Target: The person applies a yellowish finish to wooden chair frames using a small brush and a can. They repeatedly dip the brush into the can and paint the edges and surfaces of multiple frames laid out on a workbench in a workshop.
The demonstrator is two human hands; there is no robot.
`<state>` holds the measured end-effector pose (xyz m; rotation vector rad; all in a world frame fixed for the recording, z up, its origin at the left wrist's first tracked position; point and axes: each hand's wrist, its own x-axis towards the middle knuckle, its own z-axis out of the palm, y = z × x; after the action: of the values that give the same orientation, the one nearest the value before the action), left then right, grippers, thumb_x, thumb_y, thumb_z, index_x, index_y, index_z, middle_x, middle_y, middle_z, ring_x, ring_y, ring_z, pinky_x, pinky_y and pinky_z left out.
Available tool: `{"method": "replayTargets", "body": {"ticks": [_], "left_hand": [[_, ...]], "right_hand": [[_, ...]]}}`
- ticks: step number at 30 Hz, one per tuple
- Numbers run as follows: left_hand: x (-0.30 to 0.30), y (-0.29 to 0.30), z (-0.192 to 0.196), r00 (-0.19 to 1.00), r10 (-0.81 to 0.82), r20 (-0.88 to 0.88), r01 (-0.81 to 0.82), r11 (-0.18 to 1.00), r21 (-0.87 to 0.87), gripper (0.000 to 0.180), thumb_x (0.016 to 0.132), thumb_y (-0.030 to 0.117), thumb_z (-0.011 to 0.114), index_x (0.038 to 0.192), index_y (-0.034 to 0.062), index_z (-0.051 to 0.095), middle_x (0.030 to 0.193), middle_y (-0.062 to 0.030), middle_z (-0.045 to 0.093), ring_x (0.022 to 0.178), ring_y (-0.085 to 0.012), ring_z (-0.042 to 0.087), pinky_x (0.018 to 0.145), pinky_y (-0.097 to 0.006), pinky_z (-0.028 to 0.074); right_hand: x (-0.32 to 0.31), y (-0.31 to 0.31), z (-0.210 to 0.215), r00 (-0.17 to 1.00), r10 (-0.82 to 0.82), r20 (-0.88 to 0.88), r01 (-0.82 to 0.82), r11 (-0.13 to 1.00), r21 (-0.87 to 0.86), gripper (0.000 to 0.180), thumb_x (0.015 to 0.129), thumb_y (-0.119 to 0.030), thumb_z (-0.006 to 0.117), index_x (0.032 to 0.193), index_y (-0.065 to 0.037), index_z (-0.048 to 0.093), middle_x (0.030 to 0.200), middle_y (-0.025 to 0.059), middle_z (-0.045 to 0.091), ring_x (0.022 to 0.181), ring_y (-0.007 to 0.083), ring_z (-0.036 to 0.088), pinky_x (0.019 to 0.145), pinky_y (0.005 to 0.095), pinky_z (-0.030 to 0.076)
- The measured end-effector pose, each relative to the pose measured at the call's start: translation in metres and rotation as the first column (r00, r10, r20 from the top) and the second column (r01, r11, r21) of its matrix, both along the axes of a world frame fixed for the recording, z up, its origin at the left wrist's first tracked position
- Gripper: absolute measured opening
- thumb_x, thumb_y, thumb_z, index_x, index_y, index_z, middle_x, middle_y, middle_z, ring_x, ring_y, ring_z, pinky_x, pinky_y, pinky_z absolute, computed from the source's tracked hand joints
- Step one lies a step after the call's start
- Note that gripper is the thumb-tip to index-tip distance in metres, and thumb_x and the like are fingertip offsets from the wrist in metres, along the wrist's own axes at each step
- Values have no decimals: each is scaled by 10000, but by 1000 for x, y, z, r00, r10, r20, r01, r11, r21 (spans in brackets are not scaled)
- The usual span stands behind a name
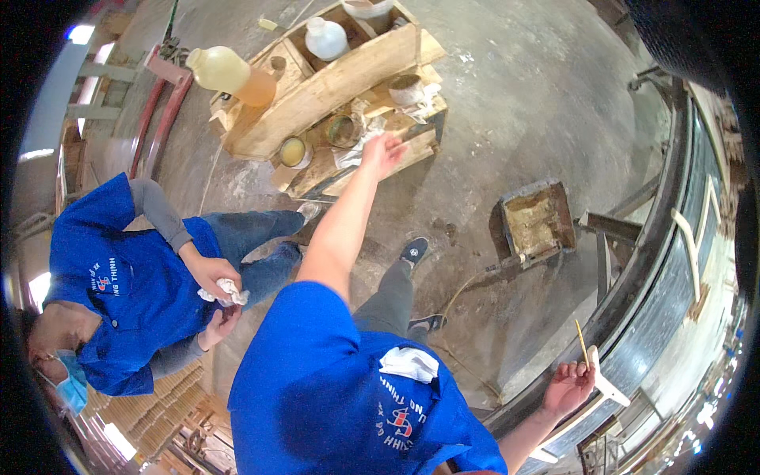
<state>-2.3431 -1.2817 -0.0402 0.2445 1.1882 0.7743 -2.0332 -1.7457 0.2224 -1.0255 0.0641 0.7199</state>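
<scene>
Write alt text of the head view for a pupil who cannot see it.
The person's left hand is at crumpled white material on a wooden stand bearing containers; the right hand holds a thin yellow stick. At left, a masked co-worker in blue holds a white wad.

Left hand [384,156]: placed by a cloth [347,158]; contact cannot be told.
Right hand [569,388]: a thin stick [583,342] is held.
Crate [332,89]: a bottle [326,39] is contained.
Co-worker [146,273]: a white wad [227,294] is held.
</scene>
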Motion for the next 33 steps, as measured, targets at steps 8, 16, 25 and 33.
{"method": "replayTargets", "body": {"ticks": [8, 16, 25, 33], "left_hand": [[-214, -72, -29, 481, 597, -642, -537, 779, 323, 349, 822, 260, 554, 1099, 51, 516, 975, -105, 624, 748, -281, 625, 620, -374, 496], [-253, -31, -44, 648, 609, -458, -599, 779, 188, 410, 782, 215, 627, 1078, -56, 544, 1015, -159, 581, 837, -276, 583, 714, -395, 479], [-223, -24, -47, 523, 800, 294, -833, 553, -23, 149, 884, 95, 477, 1027, 92, 519, 949, -66, 574, 893, -232, 584, 836, -484, 475], [-245, -69, 5, 545, 831, 110, -837, 532, 128, 174, 897, 167, 477, 1045, 99, 539, 918, -71, 621, 782, -192, 625, 595, -315, 555]], "right_hand": [[-6, 82, -8, 976, 219, -2, -219, 976, -20, 176, 936, -214, 457, 940, -57, 536, 686, 30, 524, 599, 131, 444, 565, 282, 347], [-34, 107, -14, 938, 347, -1, -347, 937, -50, 191, 921, -231, 479, 981, -69, 558, 733, 41, 559, 643, 139, 452, 616, 285, 358], [-51, 92, -21, 936, 349, -45, -350, 937, 5, 209, 934, -239, 455, 995, -73, 567, 737, 43, 572, 641, 147, 463, 614, 289, 361], [-68, 11, -14, 971, 238, -1, -237, 965, 110, 214, 934, -234, 455, 993, -55, 555, 713, 46, 544, 629, 152, 461, 601, 293, 365]]}}
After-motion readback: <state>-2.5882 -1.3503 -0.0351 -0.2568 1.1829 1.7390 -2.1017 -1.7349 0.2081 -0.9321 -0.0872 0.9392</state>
